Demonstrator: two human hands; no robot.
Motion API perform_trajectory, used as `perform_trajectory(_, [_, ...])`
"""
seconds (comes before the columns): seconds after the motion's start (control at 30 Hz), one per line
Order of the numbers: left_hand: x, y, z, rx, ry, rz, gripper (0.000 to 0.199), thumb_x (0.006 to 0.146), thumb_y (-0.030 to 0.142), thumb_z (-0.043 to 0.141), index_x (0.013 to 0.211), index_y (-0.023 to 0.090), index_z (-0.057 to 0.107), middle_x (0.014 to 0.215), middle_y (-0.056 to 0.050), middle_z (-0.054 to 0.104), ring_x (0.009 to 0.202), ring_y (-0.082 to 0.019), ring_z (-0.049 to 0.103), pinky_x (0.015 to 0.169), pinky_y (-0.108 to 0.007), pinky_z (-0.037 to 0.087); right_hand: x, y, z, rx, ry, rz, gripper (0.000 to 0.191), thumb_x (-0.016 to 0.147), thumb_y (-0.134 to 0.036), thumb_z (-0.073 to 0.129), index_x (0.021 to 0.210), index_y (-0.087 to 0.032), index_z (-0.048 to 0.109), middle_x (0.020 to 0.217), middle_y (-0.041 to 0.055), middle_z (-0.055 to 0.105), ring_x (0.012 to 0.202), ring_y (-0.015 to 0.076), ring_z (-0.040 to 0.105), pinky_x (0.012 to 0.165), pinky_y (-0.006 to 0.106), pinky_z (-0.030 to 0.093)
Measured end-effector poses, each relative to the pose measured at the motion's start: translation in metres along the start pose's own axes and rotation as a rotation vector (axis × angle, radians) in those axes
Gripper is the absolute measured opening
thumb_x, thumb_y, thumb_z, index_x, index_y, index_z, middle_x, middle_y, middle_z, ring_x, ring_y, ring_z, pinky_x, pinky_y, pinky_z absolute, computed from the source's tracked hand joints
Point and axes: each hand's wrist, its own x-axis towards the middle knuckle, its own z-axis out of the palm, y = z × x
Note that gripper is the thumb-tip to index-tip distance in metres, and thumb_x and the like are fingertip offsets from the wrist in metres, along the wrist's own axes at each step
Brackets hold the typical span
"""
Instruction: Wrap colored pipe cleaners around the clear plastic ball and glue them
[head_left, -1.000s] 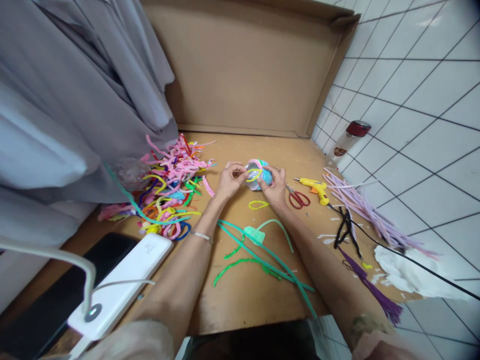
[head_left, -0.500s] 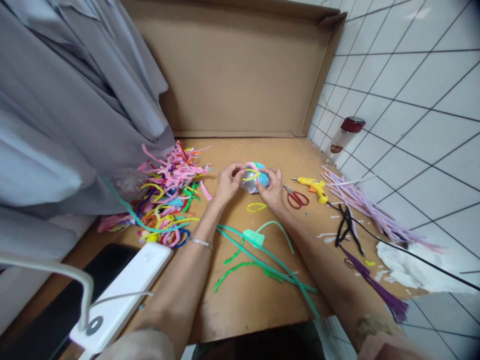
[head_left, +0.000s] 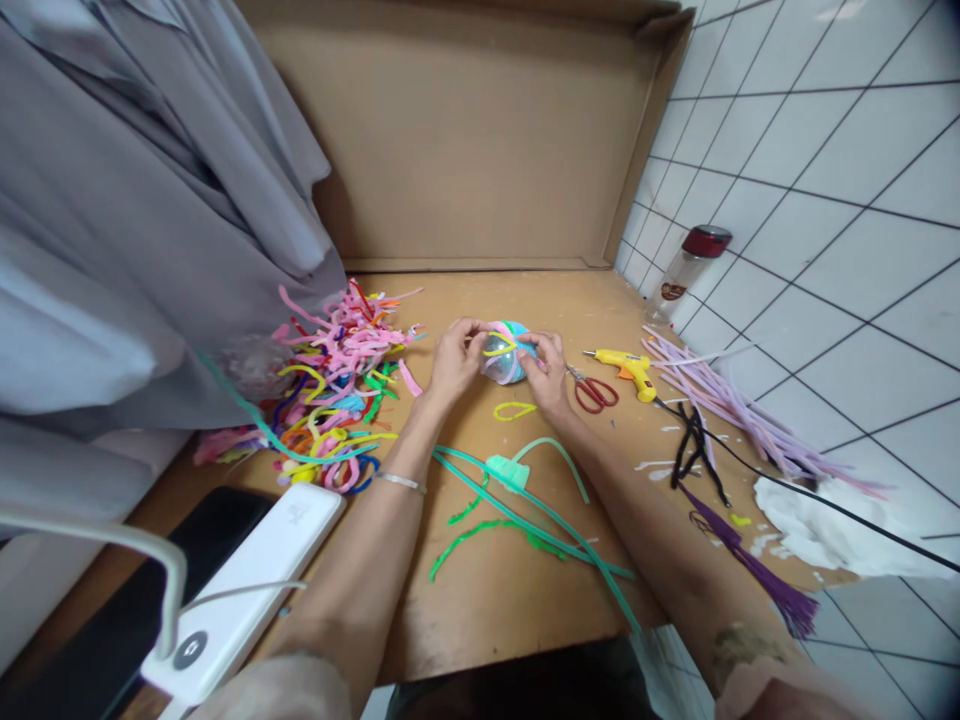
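Between my hands is a clear round ball (head_left: pixel 496 368), partly covered with blue, pink and green pipe cleaners. A yellow pipe cleaner (head_left: pixel 501 345) lies in a loop across its front. My left hand (head_left: pixel 460 358) is closed at the ball's left side, its fingertips pinching at the yellow piece's end. My right hand (head_left: pixel 546 368) grips the ball from the right, over the blue part. On the table just below lies a separate yellow pipe cleaner loop (head_left: pixel 514 411). Nearer my body are teal pipe cleaner strips (head_left: pixel 525 500) and green twisted pieces (head_left: pixel 472 540).
A tangled heap of coloured pipe cleaners (head_left: pixel 345 360) lies on the left, near a white power bank (head_left: pixel 247 590). To the right are red-handled scissors (head_left: pixel 595 393), a yellow glue gun (head_left: pixel 626 370) with a black cord, lilac pipe cleaners (head_left: pixel 742 420) and a bottle (head_left: pixel 686 275).
The ball has turned a little in my hands, showing more of its clear front. My right fingers have shifted upward toward the yellow loop. The things on the table stay where they were.
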Motion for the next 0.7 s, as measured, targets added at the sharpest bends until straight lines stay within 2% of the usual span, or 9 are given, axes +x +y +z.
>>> perform_trajectory(0.23, [0.0002, 0.0000, 0.0013, 0.026, 0.008, 0.010, 0.012, 0.086, 0.023, 0.057, 0.087, 0.018, 0.067, 0.090, -0.006, 0.071, 0.083, -0.018, 0.064, 0.077, -0.029, 0.052, 0.0017, 0.0045, 0.0030, 0.054, 0.004, 0.053, 0.021, 0.088, -0.038, 0.059, 0.101, -0.026, 0.070, 0.105, 0.0049, 0.062, 0.106, 0.0232, 0.061, 0.094, 0.039, 0.052])
perform_trajectory(0.37, [-0.0001, -0.0002, 0.0024, 0.026, 0.002, 0.026, 0.013, 0.087, 0.024, 0.055, 0.087, 0.019, 0.067, 0.090, -0.005, 0.071, 0.082, -0.017, 0.064, 0.076, -0.028, 0.053, 0.0037, 0.0020, 0.0036, 0.085, 0.043, 0.078, 0.020, 0.087, -0.040, 0.060, 0.094, -0.025, 0.070, 0.099, 0.0045, 0.062, 0.101, 0.0225, 0.060, 0.093, 0.039, 0.050])
perform_trajectory(0.5, [-0.0002, 0.0001, 0.0037, 0.061, -0.013, 0.025, 0.015, 0.087, 0.025, 0.054, 0.089, 0.018, 0.067, 0.093, -0.005, 0.072, 0.082, -0.017, 0.065, 0.077, -0.028, 0.053, 0.0057, -0.0013, 0.0038, 0.133, 0.097, 0.141, 0.016, 0.083, -0.038, 0.063, 0.088, -0.024, 0.070, 0.095, 0.0036, 0.062, 0.096, 0.0219, 0.058, 0.095, 0.040, 0.047])
perform_trajectory(0.7, [0.0000, 0.0008, 0.0050, 0.065, -0.019, 0.037, 0.015, 0.088, 0.025, 0.054, 0.088, 0.018, 0.068, 0.091, -0.006, 0.072, 0.081, -0.017, 0.065, 0.076, -0.029, 0.053, 0.0060, -0.0042, 0.0035, 0.188, 0.113, 0.220, 0.014, 0.077, -0.034, 0.066, 0.085, -0.023, 0.070, 0.096, 0.0034, 0.064, 0.096, 0.0217, 0.058, 0.094, 0.039, 0.047])
